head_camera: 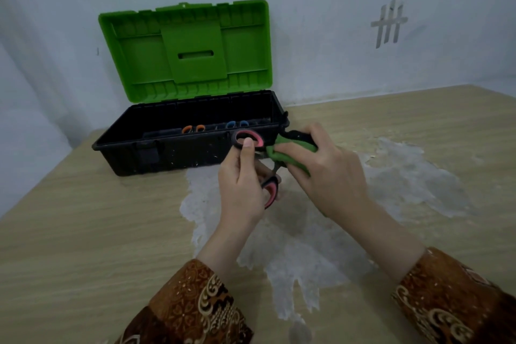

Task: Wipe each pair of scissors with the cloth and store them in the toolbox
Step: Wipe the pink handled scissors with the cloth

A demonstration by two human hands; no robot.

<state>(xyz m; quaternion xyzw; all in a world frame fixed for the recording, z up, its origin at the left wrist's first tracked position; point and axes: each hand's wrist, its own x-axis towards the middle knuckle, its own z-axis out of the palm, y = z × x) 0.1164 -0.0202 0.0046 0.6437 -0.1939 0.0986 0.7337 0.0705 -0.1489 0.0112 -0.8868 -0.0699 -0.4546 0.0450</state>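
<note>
Table: you see a pale wood-grain table [83, 246] with a wide whitish worn patch [293, 246] across its middle.
Wall: behind it your light wall [321, 36] carries grey tape marks [389, 24].
Sleeves: brown patterned sleeves [192, 307].

sleeves [195, 307]: long | brown-orange batik | cream scroll motifs | hands bare

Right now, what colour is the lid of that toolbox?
Bright green; the lid stands open above the black toolbox, seen in the head view.
</note>
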